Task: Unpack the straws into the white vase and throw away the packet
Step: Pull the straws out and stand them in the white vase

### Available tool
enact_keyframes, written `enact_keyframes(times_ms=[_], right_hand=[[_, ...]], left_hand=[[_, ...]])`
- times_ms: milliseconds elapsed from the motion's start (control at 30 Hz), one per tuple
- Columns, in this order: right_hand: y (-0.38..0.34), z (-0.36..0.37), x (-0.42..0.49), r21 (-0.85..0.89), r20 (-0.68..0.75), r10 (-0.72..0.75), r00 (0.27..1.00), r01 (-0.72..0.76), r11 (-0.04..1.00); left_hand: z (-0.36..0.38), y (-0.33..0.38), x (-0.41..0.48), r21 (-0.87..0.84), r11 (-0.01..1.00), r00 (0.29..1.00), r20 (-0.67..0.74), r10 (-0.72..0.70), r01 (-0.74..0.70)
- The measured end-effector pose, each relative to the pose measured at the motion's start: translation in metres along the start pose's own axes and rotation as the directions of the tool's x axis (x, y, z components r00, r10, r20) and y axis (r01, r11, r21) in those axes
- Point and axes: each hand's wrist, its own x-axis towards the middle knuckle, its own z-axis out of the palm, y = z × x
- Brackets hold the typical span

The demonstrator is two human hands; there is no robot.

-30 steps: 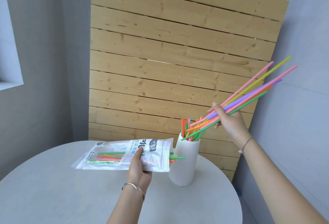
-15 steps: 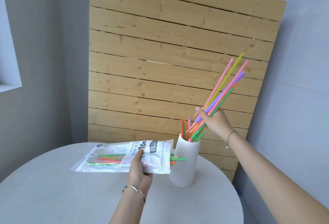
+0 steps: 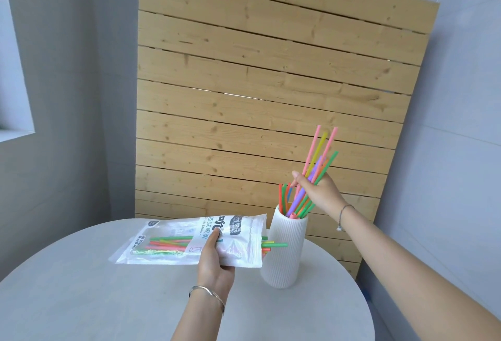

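Note:
A ribbed white vase [image 3: 284,254] stands on the round grey table [image 3: 108,300], with several coloured straws upright in it. My right hand [image 3: 318,191] grips a bunch of coloured straws [image 3: 318,156] just above the vase mouth; their lower ends reach into the vase. My left hand [image 3: 215,262] holds the clear plastic straw packet [image 3: 168,240] flat above the table, left of the vase. More straws lie inside the packet, and a few ends [image 3: 273,245] poke out of its open right side next to the vase.
A tall wooden slat panel [image 3: 271,83] leans behind the table. Grey walls close in on the left and right. The table's right edge [image 3: 366,300] curves just past the vase.
My right hand has swung the straw bunch from slanted toward upright and lowered it, so the lower ends now sit in the vase. The left hand and packet have stayed nearly still.

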Motion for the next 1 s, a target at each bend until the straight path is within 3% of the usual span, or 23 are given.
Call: enact_keyframes(times_ms=[200,433,600,800,1000], right_hand=[[-0.002,-0.005,0.001,0.078,-0.09,-0.02,0.996,0.027,0.997],[-0.006,-0.005,0.002,0.102,0.041,0.048,0.998,-0.052,0.993],[-0.017,-0.01,-0.002,0.255,0.002,-0.061,0.998,0.059,0.965],[-0.031,-0.016,-0.001,0.321,0.012,-0.155,0.988,0.143,0.936],[-0.024,-0.007,0.0,0.315,0.115,-0.077,0.99,0.037,0.948]], left_hand=[[0.0,0.0,-0.001,-0.007,1.0,1.0,0.001,-0.012,0.012],[0.001,0.0,-0.002,0.001,1.0,1.0,-0.014,-0.005,0.005],[0.0,0.0,-0.001,-0.009,1.0,1.0,-0.007,0.004,-0.004],[0.001,-0.002,-0.003,-0.001,1.0,1.0,0.002,0.019,-0.019],[0.001,-0.003,-0.006,0.021,1.0,1.0,-0.011,0.008,-0.008]])
